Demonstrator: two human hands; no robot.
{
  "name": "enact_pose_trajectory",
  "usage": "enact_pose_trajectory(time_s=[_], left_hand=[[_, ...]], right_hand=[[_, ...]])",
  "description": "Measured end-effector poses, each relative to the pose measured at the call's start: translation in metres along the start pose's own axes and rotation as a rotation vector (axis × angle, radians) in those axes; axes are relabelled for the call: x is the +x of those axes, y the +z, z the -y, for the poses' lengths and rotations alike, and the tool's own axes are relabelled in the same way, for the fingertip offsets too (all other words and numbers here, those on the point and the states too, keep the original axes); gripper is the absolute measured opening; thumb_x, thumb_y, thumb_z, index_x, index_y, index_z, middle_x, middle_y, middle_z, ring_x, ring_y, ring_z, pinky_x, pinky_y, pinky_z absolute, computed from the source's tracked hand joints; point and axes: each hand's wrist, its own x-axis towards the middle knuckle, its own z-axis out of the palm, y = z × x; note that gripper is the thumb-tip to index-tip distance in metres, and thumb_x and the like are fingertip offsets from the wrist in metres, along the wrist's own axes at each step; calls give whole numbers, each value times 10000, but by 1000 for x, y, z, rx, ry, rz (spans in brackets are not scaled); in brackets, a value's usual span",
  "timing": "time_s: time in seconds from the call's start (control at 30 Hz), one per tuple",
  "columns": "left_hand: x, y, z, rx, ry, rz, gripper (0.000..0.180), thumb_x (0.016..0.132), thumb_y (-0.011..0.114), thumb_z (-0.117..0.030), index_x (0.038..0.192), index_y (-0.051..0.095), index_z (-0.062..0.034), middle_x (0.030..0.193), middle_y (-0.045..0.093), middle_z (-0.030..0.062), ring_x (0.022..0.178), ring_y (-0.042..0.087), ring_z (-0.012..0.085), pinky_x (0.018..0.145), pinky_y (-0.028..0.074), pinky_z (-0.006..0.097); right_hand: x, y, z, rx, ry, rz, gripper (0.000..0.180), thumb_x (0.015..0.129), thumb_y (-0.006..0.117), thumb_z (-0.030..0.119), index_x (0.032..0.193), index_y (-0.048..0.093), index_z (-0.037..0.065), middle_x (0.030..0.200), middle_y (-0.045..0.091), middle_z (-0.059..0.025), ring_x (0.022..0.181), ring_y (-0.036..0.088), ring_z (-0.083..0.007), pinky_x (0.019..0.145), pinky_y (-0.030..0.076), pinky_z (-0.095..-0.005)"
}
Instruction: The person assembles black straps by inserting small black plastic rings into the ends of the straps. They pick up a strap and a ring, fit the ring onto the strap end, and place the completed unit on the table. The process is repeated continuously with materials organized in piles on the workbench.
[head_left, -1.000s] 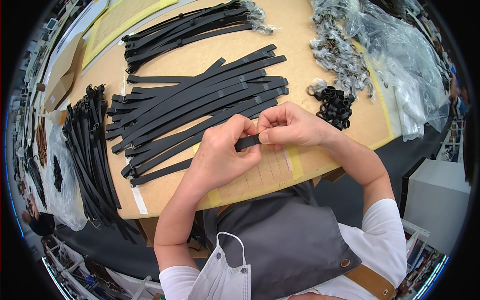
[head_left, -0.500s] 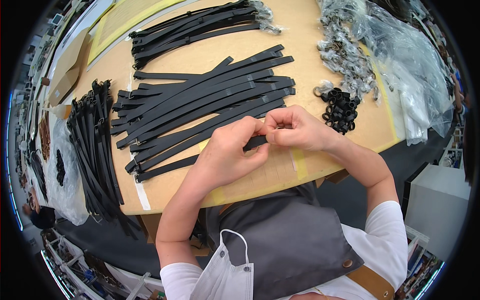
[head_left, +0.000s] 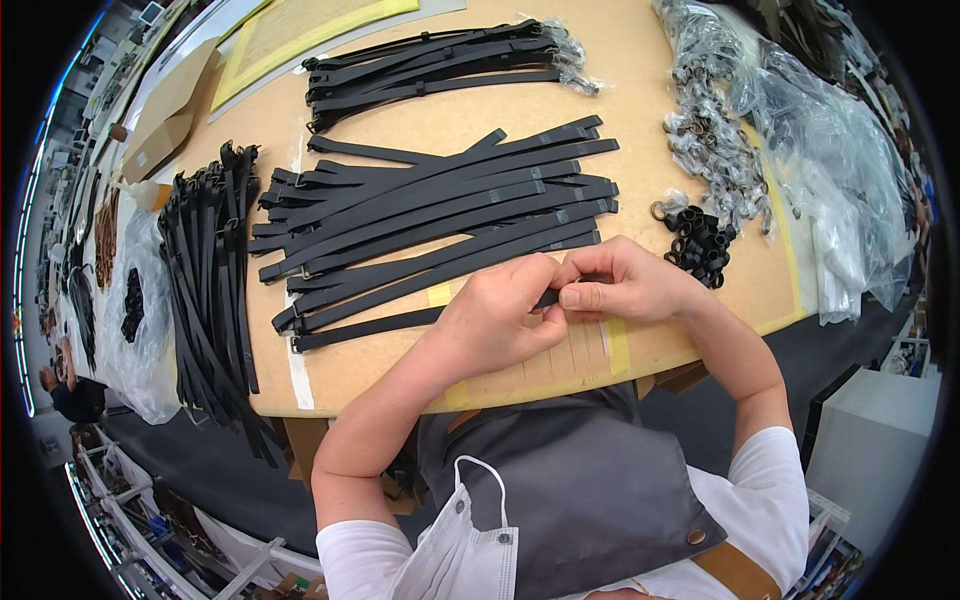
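A black strap [head_left: 380, 326] runs from a metal buckle at its left end, low over the table, into my hands. My left hand [head_left: 500, 312] is closed round the strap near its right end. Against it, my right hand [head_left: 630, 285] pinches at the same end with thumb and fingers. The fingers cover the strap's tip, so whether a small loop sits on it is hidden. Just beyond my hands lie several more black straps [head_left: 430, 215], side by side. A heap of small black loops [head_left: 697, 245] rests to the right of my right hand.
Buckled straps [head_left: 208, 270] hang over the table's left edge. Another bundle of straps [head_left: 440, 65] lies at the back. Small wrapped metal rings [head_left: 710, 140] and clear plastic bags [head_left: 835, 150] cover the right side. Brown cardboard [head_left: 172, 110] stands at the far left.
The view has shifted, so the table's things appear further right. My hands stay together at the strap's end; my right thumb now lies flatter along it.
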Motion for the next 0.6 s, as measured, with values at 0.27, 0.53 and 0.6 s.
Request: enact_pose_trajectory(time_s=[0.27,0.53,0.6], left_hand=[[4,-10,-6,-191,-95,36,242,816,807,-31,963,617,-3,838,696,73,750,679,130,676,549,270],[1,-13,-5,-283,-61,116,232,834,821,-41,967,635,-7,832,686,41,706,595,73,626,488,244],[2,-14,-6,-277,-58,113,229,834,826,-46,962,640,-10,821,682,34,693,585,74,619,480,242]], right_hand=[[9,7,-20,73,-223,-38,376,1057,636,329,798,524,80,748,449,80,721,367,-38,624,325,-251],[1,17,-15,105,-266,-8,413,1045,657,301,748,445,108,743,406,83,711,337,-41,606,298,-253],[2,15,-16,88,-271,6,408,1048,650,312,757,449,109,746,410,81,709,339,-42,605,301,-251]])
